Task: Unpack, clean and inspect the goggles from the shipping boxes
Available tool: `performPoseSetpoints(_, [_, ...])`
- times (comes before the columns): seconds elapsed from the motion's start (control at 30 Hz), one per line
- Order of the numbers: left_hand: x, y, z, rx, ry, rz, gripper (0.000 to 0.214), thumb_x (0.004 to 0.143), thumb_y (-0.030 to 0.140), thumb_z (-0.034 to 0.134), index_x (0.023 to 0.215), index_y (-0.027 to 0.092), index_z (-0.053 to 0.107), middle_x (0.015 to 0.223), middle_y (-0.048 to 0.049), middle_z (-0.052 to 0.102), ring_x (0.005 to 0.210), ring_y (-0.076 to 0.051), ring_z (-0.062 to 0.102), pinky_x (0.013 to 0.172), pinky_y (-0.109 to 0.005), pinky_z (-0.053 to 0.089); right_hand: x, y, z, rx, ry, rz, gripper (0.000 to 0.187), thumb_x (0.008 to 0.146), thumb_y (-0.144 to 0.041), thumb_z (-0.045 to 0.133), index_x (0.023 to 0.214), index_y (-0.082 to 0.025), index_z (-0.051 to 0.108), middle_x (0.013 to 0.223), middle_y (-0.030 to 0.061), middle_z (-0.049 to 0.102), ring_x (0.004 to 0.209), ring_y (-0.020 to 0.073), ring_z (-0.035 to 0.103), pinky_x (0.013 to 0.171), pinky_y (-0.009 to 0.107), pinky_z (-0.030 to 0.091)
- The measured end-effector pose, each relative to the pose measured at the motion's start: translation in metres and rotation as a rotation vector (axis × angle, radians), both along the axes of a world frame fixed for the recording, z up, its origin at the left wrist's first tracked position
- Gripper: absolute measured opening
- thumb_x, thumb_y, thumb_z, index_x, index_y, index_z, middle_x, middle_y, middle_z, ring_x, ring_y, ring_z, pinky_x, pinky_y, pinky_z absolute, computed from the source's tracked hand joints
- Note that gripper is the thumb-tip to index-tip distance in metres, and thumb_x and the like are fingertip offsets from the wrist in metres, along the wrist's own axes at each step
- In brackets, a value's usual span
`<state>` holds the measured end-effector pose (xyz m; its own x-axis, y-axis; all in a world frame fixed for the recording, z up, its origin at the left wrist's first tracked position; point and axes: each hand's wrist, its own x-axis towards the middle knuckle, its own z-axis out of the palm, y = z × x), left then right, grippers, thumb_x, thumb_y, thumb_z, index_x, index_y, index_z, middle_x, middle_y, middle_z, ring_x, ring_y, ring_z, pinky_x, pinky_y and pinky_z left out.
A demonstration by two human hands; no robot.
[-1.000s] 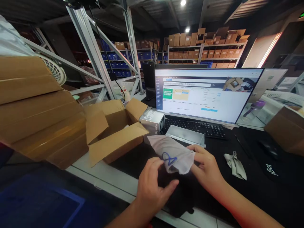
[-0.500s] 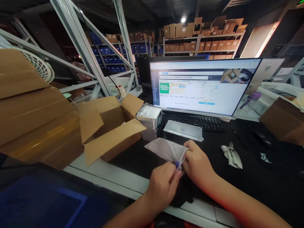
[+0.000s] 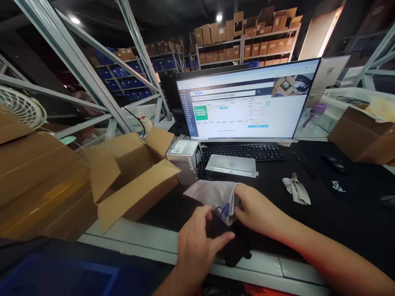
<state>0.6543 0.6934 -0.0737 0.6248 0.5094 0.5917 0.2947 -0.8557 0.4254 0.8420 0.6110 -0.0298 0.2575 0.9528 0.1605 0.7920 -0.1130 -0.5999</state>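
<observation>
My right hand [image 3: 257,207] holds a grey cloth drawstring pouch [image 3: 212,193] by its right end, above the black mat. Its fingertips disappear behind or into the fabric, so I cannot tell what they touch inside. A blue cord [image 3: 222,210] loops out of the pouch's near side. Just left of the cord is my left hand [image 3: 197,242], open, thumb and fingers spread apart. Beyond the pouch lie an open white tray-like box [image 3: 231,165] and a silver-grey printed box [image 3: 185,164]. A crumpled light grey cloth piece [image 3: 296,190] rests to the right.
An open cardboard carton [image 3: 138,185] stands at the left, beside a larger brown carton [image 3: 46,181]. A keyboard [image 3: 243,152] and monitor [image 3: 228,127] are behind. To the right are a mouse [image 3: 333,163], a dark pen-like stick [image 3: 304,164] and another carton [image 3: 364,133].
My left hand has let go of the pouch and opened, moving slightly down and left. My right hand has gone deeper around the pouch's end. The blue cord now shows. The view has shifted right.
</observation>
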Motion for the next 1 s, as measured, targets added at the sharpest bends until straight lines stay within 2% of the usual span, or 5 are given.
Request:
performPoseSetpoints(0.13, [0.004,0.003,0.002,0.085,0.151,-0.024,0.024,0.097,0.046,0.055,0.101,0.023,0.059,0.087,-0.002,0.062,0.074,-0.018,0.062,0.062,-0.027,0.046,0.004,-0.003,0.005,-0.005,0.077,0.073,0.028,0.069,-0.001,0.055,0.091,-0.016,0.064,0.092,0.0049,0.067,0.082,0.0166,0.06,0.073,0.024,0.044])
performPoseSetpoints(0.27, [0.006,0.006,0.006,-0.049,0.191,-0.124,0.018,0.099,0.026,0.047,0.086,0.02,0.057,0.096,-0.0049,0.059,0.081,-0.017,0.06,0.07,-0.028,0.047,0.007,-0.004,0.008,0.0,0.111,0.135,0.016,0.077,-0.006,0.059,0.084,-0.017,0.068,0.089,0.0031,0.064,0.08,0.0151,0.06,0.072,0.024,0.044])
performPoseSetpoints(0.53, [-0.02,0.025,0.009,-0.512,0.057,-0.204,0.036,0.102,0.037,0.04,0.075,0.02,0.057,0.079,-0.0028,0.064,0.07,-0.015,0.058,0.063,-0.025,0.044,0.007,-0.006,0.005,-0.171,-0.361,-0.111,0.016,0.093,-0.009,0.053,0.086,-0.015,0.066,0.087,0.0062,0.057,0.062,0.0131,0.054,0.055,0.028,0.032])
performPoseSetpoints(0.67, [-0.038,0.037,0.012,-0.539,0.104,-0.308,0.039,0.101,0.038,0.042,0.07,0.02,0.057,0.075,-0.0025,0.064,0.066,-0.014,0.057,0.063,-0.025,0.043,0.006,-0.007,0.017,-0.263,-0.454,-0.116,0.018,0.094,-0.021,0.061,0.079,-0.014,0.07,0.083,0.0076,0.058,0.06,0.0154,0.055,0.053,0.03,0.029])
performPoseSetpoints(1.0, [-0.058,0.056,0.009,-0.544,0.159,-0.226,0.038,0.101,0.041,0.042,0.075,0.019,0.06,0.072,-0.0003,0.06,0.065,-0.014,0.055,0.064,-0.024,0.042,0.054,-0.015,0.032,0.041,0.241,0.412,0.012,0.088,-0.031,0.072,0.085,-0.023,0.079,0.105,0.0035,0.055,0.096,0.0157,0.058,0.086,0.027,0.044])
